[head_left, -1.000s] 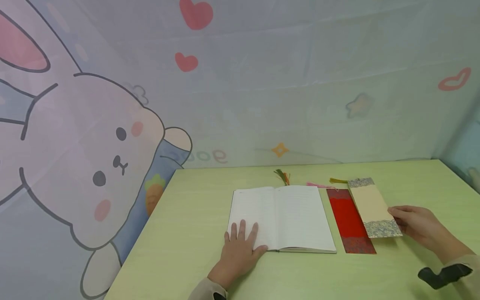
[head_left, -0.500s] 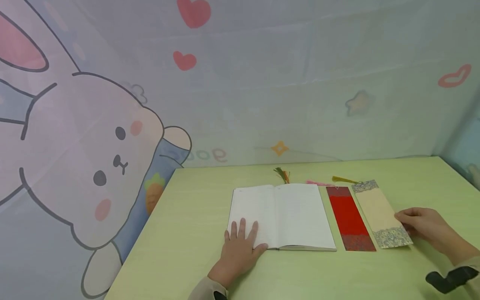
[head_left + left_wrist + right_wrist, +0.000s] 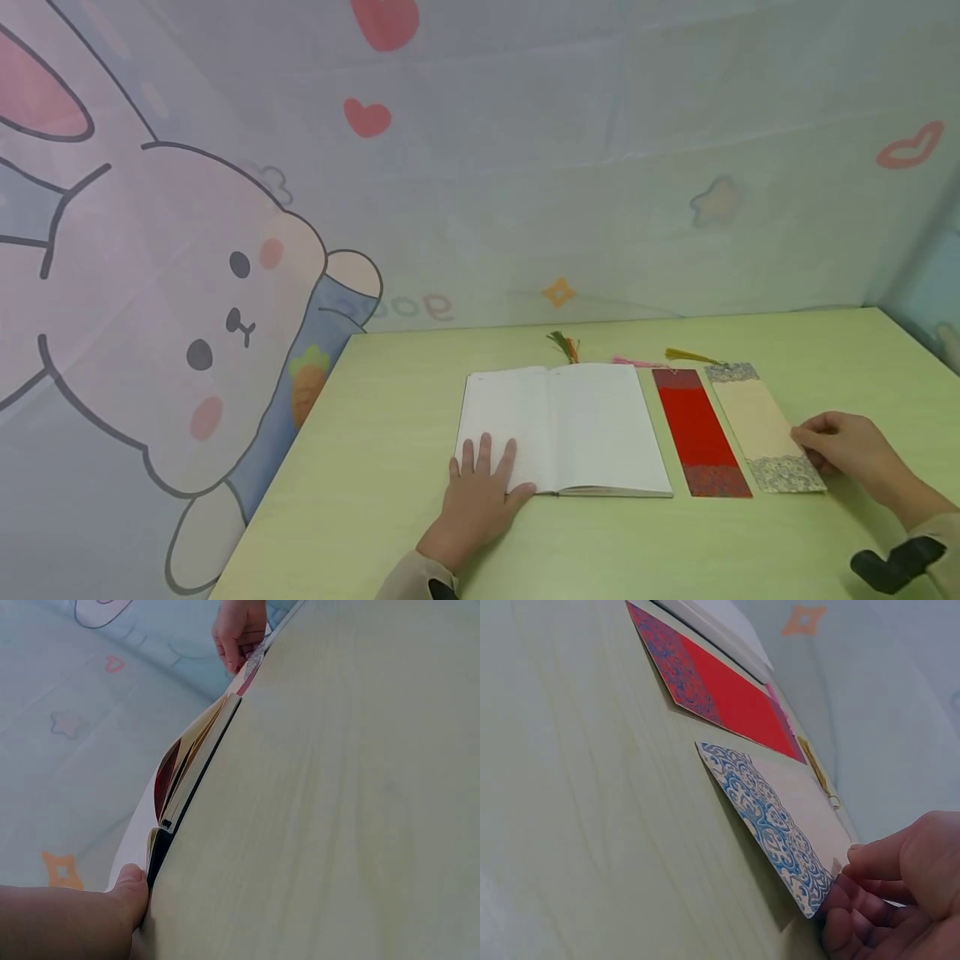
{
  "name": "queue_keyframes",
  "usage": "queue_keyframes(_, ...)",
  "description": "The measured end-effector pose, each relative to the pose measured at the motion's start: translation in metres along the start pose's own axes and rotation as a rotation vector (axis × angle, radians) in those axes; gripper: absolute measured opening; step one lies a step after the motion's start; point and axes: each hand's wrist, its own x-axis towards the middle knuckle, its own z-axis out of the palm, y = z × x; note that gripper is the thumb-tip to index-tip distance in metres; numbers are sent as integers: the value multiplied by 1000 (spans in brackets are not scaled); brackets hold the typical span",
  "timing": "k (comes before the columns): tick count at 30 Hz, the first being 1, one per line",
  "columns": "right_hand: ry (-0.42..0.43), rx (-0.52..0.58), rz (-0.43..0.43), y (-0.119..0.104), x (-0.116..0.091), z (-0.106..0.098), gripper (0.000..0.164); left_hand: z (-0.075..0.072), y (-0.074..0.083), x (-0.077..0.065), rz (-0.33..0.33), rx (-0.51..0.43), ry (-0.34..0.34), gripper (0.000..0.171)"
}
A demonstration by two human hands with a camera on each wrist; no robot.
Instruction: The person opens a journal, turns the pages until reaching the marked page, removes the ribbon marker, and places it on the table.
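Note:
An open notebook (image 3: pixel 592 433) with blank-looking pages lies on the table. My left hand (image 3: pixel 480 500) rests on its left page near the lower edge, fingers spread and straight. To the right, my right hand (image 3: pixel 847 450) pinches the right edge of a cream bookmark (image 3: pixel 752 417) with blue patterned ends and a yellow tassel (image 3: pixel 690 356). In the right wrist view the thumb (image 3: pixel 877 859) shows at that edge, and a shadow runs under the patterned end. Between notebook and cream bookmark lies a red bookmark (image 3: pixel 697 425) with a pink tassel (image 3: pixel 633 362).
Green and orange tassels (image 3: pixel 566 346) stick out past the notebook's top edge. In the left wrist view a dark red piece (image 3: pixel 166 776) shows between the notebook's pages. A printed cloth backdrop (image 3: pixel 525 167) hangs behind the pale green table (image 3: pixel 360 467).
My right hand has moved the cream bookmark right and down, off the red one it overlapped, and it now lies beside it. The left hand has stayed on the notebook.

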Motion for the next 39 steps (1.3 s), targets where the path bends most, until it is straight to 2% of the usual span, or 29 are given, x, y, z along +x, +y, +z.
queue_keyframes(7,18,-94,-34,-5,-1,-2,42,-1,0,0,0,5,3,67)
queue_keyframes(13,92,-141,-65,-9,-4,2,41,-1,0,0,-2,7,-1,68)
queue_keyframes(24,204,-211,-192,-25,-9,15,32,-1,1,0,-4,-10,-8,68)
queue_keyframes(33,228,-239,-267,-41,-8,35,25,-2,0,-1,-4,-22,-8,67)
queue_keyframes(39,200,-250,-313,-49,-10,46,27,-1,2,0,2,-23,-3,67)
